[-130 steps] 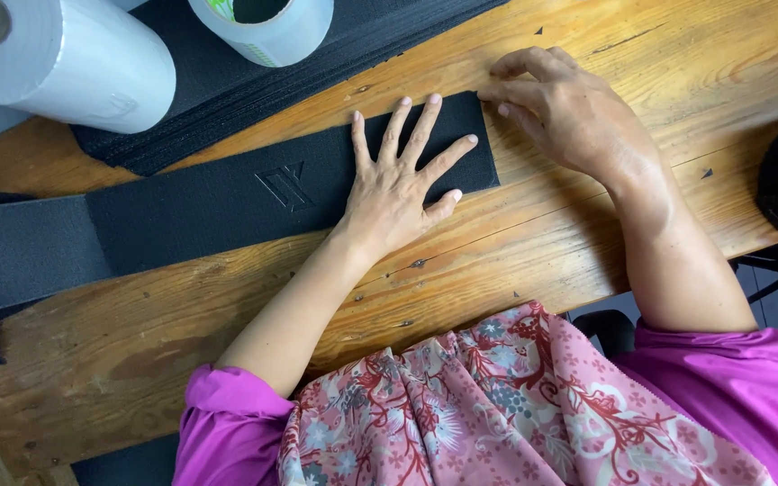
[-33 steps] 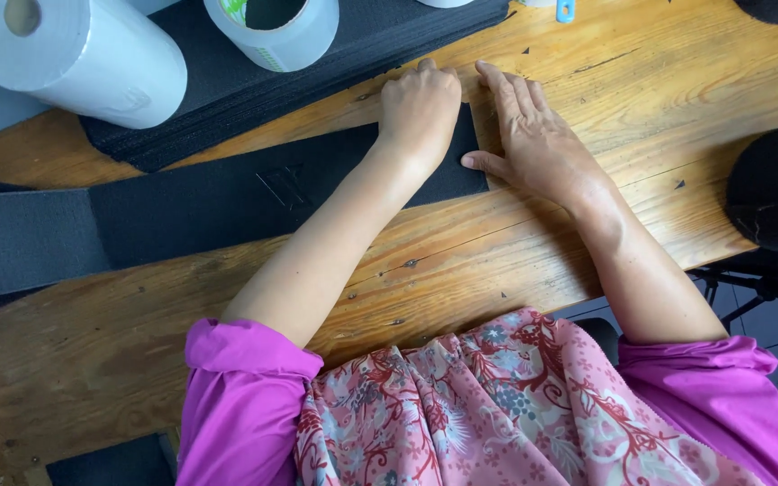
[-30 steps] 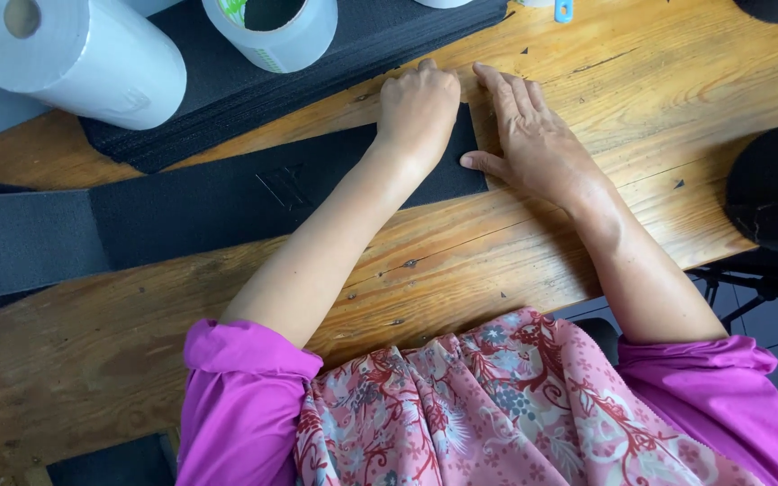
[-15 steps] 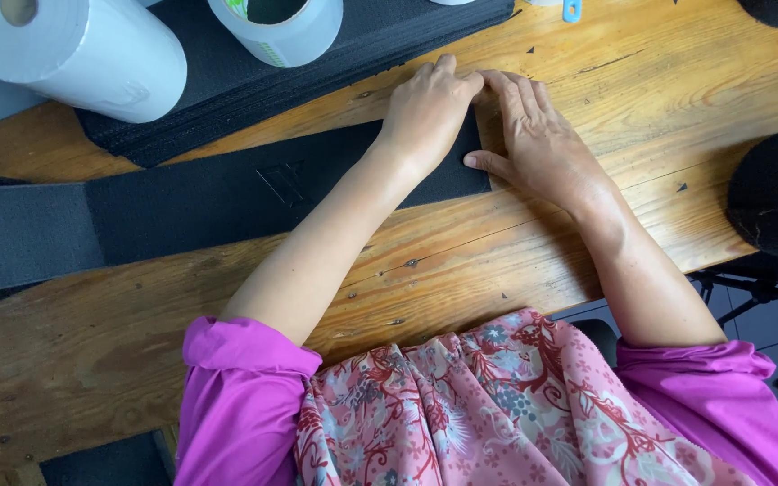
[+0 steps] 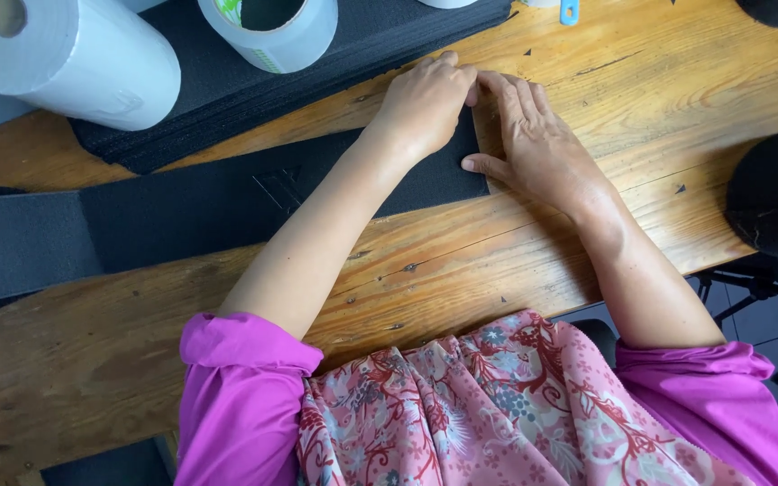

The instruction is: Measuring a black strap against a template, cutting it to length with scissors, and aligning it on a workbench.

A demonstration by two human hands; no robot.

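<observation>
A long black strip (image 5: 182, 216) with a faint embossed mark lies across the wooden table (image 5: 497, 270). Its right end stops near the table's middle. My left hand (image 5: 425, 103) rests on that end, fingers curled over the strip's far right corner. My right hand (image 5: 538, 144) lies flat on the wood just right of the end. Its thumb touches the strip's end edge, and its fingertips meet my left fingertips at the far corner. What the fingertips pinch is hidden.
A stack of black strips (image 5: 362, 45) lies behind, with a roll of tape (image 5: 272, 31) on it. A white paper roll (image 5: 65, 54) sits far left, a small blue item (image 5: 569, 11) at the far edge. A black round seat (image 5: 776, 193) stands right.
My left hand, earlier splayed flat on the strip, has slid to the far right corner and curled. My right hand has come down beside the strip's end, fingertips meeting the left.
</observation>
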